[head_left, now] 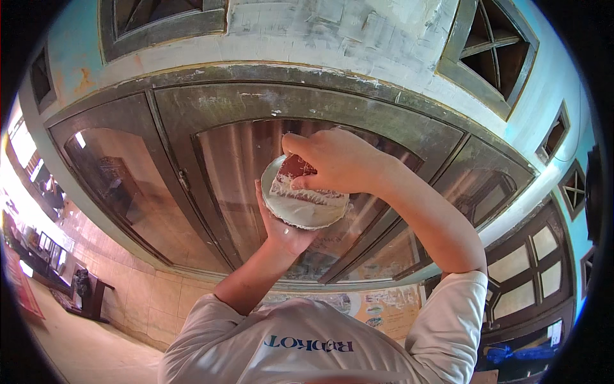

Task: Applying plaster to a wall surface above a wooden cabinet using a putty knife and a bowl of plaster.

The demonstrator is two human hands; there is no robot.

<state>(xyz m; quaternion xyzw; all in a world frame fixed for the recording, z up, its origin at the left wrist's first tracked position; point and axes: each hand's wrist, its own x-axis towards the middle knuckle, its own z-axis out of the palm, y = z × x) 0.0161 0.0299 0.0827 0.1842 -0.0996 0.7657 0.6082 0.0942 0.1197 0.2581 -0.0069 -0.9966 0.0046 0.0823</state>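
Observation:
My left hand (pixel 288 237) supports a round shallow dish of white paste (pixel 307 208) from beneath and along its left side, at chest height in front of a glazed wooden door. Above the dish, my right hand (pixel 336 160) grips a reddish-brown flat piece (pixel 295 165), its thumb and fingers curled on it. White paste coats the lower part of the piece, which rests in or just over the dish; its far edge is partly hidden by my fingers.
Wooden double doors (pixel 173 109) fill the middle, below a wall with rough white patches (pixel 345 32) and lattice openings (pixel 489 51). Dark furniture (pixel 89 297) stands on the tiled floor at lower left. Another panelled door (pixel 531 269) is at right.

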